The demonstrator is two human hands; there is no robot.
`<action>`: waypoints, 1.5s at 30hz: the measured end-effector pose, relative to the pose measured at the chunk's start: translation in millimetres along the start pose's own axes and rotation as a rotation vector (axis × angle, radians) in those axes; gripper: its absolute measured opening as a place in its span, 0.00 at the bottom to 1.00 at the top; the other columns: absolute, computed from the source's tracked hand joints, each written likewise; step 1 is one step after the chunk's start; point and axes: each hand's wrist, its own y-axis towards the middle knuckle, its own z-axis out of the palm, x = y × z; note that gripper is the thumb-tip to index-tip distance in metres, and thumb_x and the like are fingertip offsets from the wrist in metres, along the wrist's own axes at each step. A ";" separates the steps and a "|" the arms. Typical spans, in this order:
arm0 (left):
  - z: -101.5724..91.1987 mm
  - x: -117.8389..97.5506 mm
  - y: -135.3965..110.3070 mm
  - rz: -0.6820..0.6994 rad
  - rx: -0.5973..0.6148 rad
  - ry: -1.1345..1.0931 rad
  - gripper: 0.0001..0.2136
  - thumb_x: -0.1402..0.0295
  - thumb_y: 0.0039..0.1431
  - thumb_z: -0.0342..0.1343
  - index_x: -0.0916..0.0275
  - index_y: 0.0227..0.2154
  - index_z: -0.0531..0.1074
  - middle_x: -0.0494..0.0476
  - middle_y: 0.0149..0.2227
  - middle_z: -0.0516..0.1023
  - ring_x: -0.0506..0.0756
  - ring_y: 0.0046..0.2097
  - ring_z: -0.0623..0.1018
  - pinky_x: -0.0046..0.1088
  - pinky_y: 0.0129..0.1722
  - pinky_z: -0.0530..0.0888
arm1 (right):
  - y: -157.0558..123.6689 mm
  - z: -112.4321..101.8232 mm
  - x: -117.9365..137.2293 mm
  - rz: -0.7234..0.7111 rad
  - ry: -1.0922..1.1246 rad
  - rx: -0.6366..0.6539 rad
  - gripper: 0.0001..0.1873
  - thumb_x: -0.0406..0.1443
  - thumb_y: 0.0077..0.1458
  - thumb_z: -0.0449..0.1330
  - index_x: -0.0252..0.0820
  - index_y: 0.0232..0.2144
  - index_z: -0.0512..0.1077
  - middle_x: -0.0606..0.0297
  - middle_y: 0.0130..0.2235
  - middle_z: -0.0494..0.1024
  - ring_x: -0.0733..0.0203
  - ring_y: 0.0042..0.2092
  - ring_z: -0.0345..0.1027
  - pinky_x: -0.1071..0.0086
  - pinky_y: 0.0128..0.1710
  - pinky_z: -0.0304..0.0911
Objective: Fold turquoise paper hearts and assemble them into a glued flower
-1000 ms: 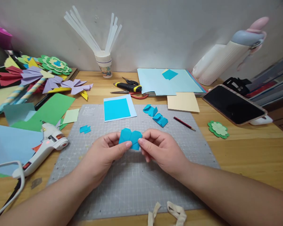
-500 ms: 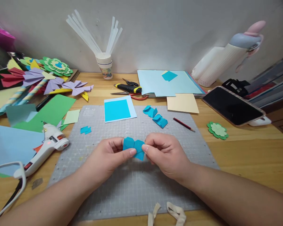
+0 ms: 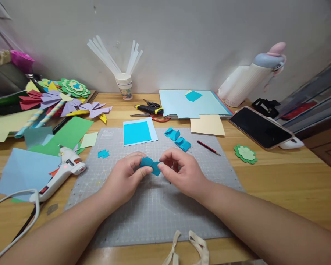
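A small folded piece of blue paper [image 3: 151,165] is held up over the grey cutting mat [image 3: 143,221]. My left hand [image 3: 128,173] pinches its left part between thumb and fingers. At its right edge, my right hand [image 3: 180,167] pinches the paper with thumb and forefinger. Two similar folded blue pieces [image 3: 182,144] lie on the mat beyond my right hand, near a dark red pencil [image 3: 209,147]. Small blue scraps [image 3: 103,154] rest to the left of my left hand. A flat blue sheet [image 3: 137,133] lies on a paler one behind the hands.
On the left are a white glue gun [image 3: 62,171] with its cord, coloured papers and paper flowers [image 3: 74,88]. Scissors, a yellow-black cutter [image 3: 149,109] and a paper cup [image 3: 125,88] stand or lie behind. A phone [image 3: 260,127], bottle [image 3: 260,73] and green paper flower [image 3: 245,154] are on the right.
The view has tilted up slightly and shifted. The blue paper is now bent more at its middle, its right part turned. Both hands still grip it.
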 end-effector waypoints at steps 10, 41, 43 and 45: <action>-6.4 6.0 13.2 -0.127 -0.231 0.347 0.18 0.56 0.59 0.50 0.60 0.48 0.68 0.60 0.52 0.72 0.60 0.51 0.72 0.36 0.49 0.69 | 31.5 -38.1 -19.9 -0.065 -0.134 -0.422 0.10 0.38 0.55 0.54 0.42 0.23 0.65 0.66 0.29 0.69 0.61 0.34 0.64 0.69 0.34 0.59; -77.9 10.6 127.9 -0.350 0.106 0.624 0.24 0.48 0.43 0.60 0.62 0.37 0.78 0.62 0.40 0.80 0.65 0.41 0.75 0.36 0.37 0.68 | 29.1 -34.0 -24.8 -0.170 -0.324 -0.298 0.08 0.36 0.57 0.53 0.43 0.40 0.67 0.58 0.44 0.70 0.55 0.45 0.65 0.61 0.43 0.60; -71.4 -4.4 109.0 -0.314 0.117 0.530 0.22 0.47 0.46 0.57 0.57 0.37 0.77 0.55 0.38 0.80 0.61 0.39 0.76 0.32 0.35 0.69 | 25.0 -27.1 -20.7 -0.086 -0.088 -0.302 0.13 0.40 0.57 0.54 0.44 0.45 0.64 0.59 0.45 0.69 0.61 0.38 0.67 0.67 0.34 0.63; -61.8 -17.5 88.1 -0.275 0.151 0.439 0.20 0.46 0.48 0.55 0.54 0.35 0.77 0.49 0.36 0.80 0.57 0.37 0.76 0.29 0.34 0.69 | 20.2 -19.6 -15.9 0.055 0.147 -0.270 0.22 0.44 0.53 0.59 0.45 0.49 0.61 0.61 0.45 0.69 0.66 0.31 0.65 0.71 0.28 0.62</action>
